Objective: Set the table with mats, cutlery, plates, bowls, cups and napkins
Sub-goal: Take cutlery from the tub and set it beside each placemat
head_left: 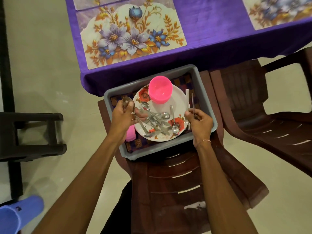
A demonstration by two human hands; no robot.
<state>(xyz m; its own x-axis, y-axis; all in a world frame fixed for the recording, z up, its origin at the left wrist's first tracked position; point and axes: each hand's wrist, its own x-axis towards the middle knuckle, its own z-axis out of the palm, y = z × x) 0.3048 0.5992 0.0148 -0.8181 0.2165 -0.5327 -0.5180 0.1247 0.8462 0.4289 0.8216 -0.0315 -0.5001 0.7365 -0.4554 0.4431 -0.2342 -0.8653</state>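
A grey tub (201, 92) sits on a brown chair below the table edge. Inside it lies a white plate (179, 97) with red roses, carrying a pink bowl (160, 90) and several loose spoons and forks (158, 120). My left hand (122, 119) grips a spoon (127, 101) with its bowl pointing up, over the tub's left side. Over the right side, my right hand (200, 121) pinches a thin metal piece of cutlery (193, 103) by its handle. A pink cup (130, 133) lies partly hidden under my left wrist. A floral mat (131, 32) lies on the purple tablecloth.
A second floral mat (276, 12) lies at the table's far right, and another mat's edge (94, 3) shows at the top. A second brown chair (263, 105) stands to the right. A dark stool (32, 135) stands left, and a blue slipper (16, 215) is at bottom left.
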